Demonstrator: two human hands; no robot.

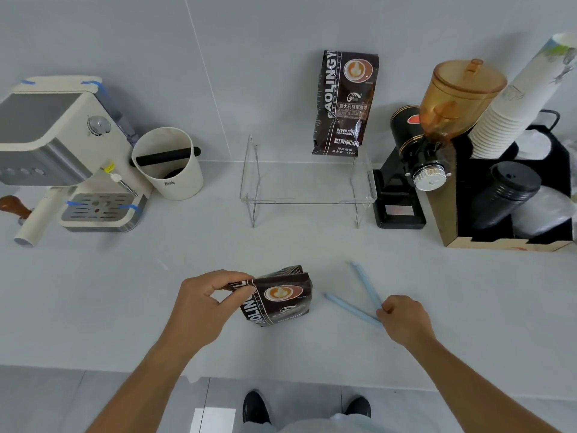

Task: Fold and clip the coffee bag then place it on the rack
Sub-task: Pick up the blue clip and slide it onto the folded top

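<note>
A dark brown coffee bag [281, 300] stands on the white counter near the front edge, its top folded over. My left hand [207, 300] pinches that folded top at the bag's left corner. To the right lies a light blue sealing clip [359, 295], spread open in a V. My right hand [404, 317] grips the clip at its hinged end. A clear acrylic rack [307, 185] stands further back in the middle. A second coffee bag [345, 103] of the same kind stands upright at the rack's back right, against the wall.
A cream espresso machine [62, 151] and a white knock box [170, 164] stand at the back left. A black grinder with an amber hopper [437, 132] and a box holding paper cups and lids [512, 182] stand at the right. The counter's front edge runs below my hands.
</note>
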